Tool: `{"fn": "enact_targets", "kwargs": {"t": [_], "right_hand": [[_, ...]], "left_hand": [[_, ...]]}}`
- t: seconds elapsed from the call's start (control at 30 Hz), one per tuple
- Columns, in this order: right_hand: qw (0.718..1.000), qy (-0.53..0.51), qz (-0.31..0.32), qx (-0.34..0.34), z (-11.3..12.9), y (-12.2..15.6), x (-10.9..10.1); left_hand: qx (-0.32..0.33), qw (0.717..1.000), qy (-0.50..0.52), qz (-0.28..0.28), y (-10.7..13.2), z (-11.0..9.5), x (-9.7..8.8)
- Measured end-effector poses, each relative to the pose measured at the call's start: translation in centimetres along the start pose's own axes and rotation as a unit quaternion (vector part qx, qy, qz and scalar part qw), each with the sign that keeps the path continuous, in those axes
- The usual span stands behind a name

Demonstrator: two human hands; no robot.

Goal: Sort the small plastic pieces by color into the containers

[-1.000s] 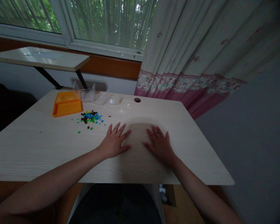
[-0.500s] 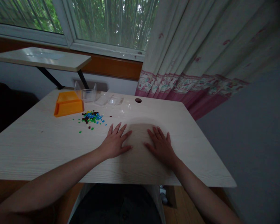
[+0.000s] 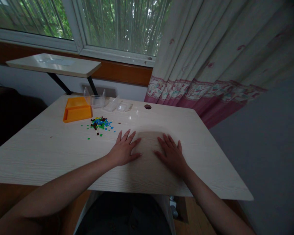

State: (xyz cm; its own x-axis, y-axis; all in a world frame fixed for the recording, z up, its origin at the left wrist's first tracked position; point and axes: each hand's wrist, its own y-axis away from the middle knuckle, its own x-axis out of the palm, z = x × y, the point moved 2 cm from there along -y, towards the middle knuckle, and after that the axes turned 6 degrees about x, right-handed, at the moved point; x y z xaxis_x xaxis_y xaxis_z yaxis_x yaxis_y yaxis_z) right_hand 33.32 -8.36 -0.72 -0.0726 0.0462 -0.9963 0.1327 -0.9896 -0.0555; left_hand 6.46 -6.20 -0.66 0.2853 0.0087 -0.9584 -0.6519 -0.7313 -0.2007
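Observation:
Both palms face down on the pale wood-grain table. My left hand lies flat with its fingers spread, holding nothing. To the right, my right hand also rests flat, fingers apart and nothing in them. Just beyond my left fingertips, to the left, is a loose pile of small flat pieces in blue, green, dark brown and yellow. A few green ones and a brown one lie scattered around it. Behind the pile sits an orange tray with a divider.
Clear plastic boxes stand along the table's back edge, right of the tray. A round cable hole is cut near that edge. A raised shelf stands at the back left. A long curtain hangs behind the table.
The camera view has shifted slightly, so the scene sits a little further right. Both hands stay flat in the same places on the table.

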Motion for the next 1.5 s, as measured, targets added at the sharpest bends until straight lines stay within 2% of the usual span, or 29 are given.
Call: {"fn": "enact_targets", "kwargs": {"t": [0.2,0.3,0.37,0.47,0.6,0.67,0.73,0.83,0.97,1.1,1.33,1.5], "right_hand": [[1.0,-0.021,-0.012,0.0,-0.2,-0.3,-0.1],[1.0,-0.025,-0.002,-0.013,-1.0,-1.3,-0.6],[0.999,-0.03,0.015,-0.031,-1.6,-2.4,-1.3],[0.997,-0.061,0.02,-0.05,-2.2,-4.3,-2.7],[0.991,-0.114,-0.022,-0.061,-1.3,-6.7,-4.3],[0.986,-0.144,-0.035,-0.082,-0.2,-7.6,-4.5],[0.976,-0.184,-0.052,-0.108,1.0,-8.2,-4.4],[0.962,-0.228,-0.072,-0.128,2.3,-8.5,-3.7],[0.96,-0.254,-0.048,-0.108,1.9,-8.4,-2.3],[0.949,-0.301,-0.072,-0.066,0.5,-8.2,-1.6],[0.957,-0.273,-0.062,-0.073,0.4,-8.2,-1.4],[0.962,-0.254,-0.062,-0.074,0.7,-8.1,-1.8]], "left_hand": [[0.005,1.0,0.0,0.002,-0.1,0.0,0.0],[0.046,0.999,-0.003,0.003,-0.2,0.4,-0.7],[0.081,0.997,-0.012,-0.013,0.1,1.4,-1.9],[0.083,0.995,-0.02,-0.058,1.5,4.6,-4.6],[0.045,0.992,0.002,-0.12,4.9,11.2,-7.8],[0.04,0.993,0.027,-0.109,6.5,14.2,-8.4],[0.003,0.993,0.038,-0.108,7.7,16.5,-8.5],[-0.052,0.99,0.07,-0.108,8.2,18.5,-8.1],[-0.044,0.988,0.115,-0.092,7.4,19.2,-7.5],[-0.03,0.987,0.128,-0.096,6.1,19.5,-7.2],[-0.034,0.99,0.109,-0.08,4.1,19.8,-6.1],[-0.022,0.995,0.082,-0.044,2.8,19.0,-5.5]]}}
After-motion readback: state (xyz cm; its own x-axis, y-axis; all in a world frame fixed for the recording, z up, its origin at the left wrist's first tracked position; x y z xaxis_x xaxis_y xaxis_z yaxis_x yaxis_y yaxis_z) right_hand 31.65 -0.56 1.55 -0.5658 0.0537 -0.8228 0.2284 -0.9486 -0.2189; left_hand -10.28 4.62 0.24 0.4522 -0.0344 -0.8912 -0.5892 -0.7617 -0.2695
